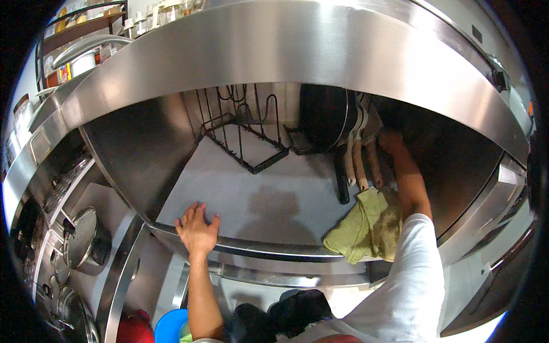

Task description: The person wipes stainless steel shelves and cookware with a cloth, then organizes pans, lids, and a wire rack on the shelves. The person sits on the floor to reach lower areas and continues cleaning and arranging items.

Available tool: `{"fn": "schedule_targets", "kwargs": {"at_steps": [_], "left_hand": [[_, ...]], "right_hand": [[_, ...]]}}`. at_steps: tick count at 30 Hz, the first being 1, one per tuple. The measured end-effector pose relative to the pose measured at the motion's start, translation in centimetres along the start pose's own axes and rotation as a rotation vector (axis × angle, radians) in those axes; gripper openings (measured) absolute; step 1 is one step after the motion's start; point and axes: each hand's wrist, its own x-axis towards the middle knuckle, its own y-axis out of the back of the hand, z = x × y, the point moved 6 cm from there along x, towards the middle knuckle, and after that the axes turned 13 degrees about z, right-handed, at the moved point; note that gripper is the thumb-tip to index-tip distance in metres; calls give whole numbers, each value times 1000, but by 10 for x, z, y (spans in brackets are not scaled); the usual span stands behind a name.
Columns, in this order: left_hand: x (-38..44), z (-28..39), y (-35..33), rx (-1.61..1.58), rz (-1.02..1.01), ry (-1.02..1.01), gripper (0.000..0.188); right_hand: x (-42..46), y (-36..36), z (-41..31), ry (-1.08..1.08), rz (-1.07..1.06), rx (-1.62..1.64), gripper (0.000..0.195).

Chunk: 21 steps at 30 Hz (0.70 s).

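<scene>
Inside a stainless-steel cabinet, my left hand (198,229) rests at the front edge with its fingers spread on the light grey shelf liner (214,193). It holds nothing. My right hand (390,140) reaches deep into the dark right side, beside several pans standing on edge. Their wood-coloured handles (359,165) and one black handle (342,180) point towards me. Shadow hides my right fingers, so I cannot tell whether they grip anything. Below that forearm, a crumpled green cloth (362,225) hangs partly over the front edge. A large black pan (324,115) stands upright at the back.
A black wire rack (253,165) stands at the back left of the shelf. The steel counter front (274,47) overhangs the opening. At left, an open compartment holds pots (83,240) and lids. A blue container (171,326) sits on the floor beside my left arm.
</scene>
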Motion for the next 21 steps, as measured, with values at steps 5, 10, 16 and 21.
{"fn": "schedule_targets", "kwargs": {"at_steps": [5,10,16,21], "left_hand": [[0,0,2,22,-59,18,49],[0,-8,1,52,-89,-2,49],[27,44,-15,165,-321,-139,57],[56,142,-93,-33,-245,-370,55]], "right_hand": [[-92,85,-151,718,-273,146,34],[-112,51,-285,1071,-19,344,26],[-55,-30,-325,575,264,319,24],[-35,-56,-305,1105,298,-199,18]]}}
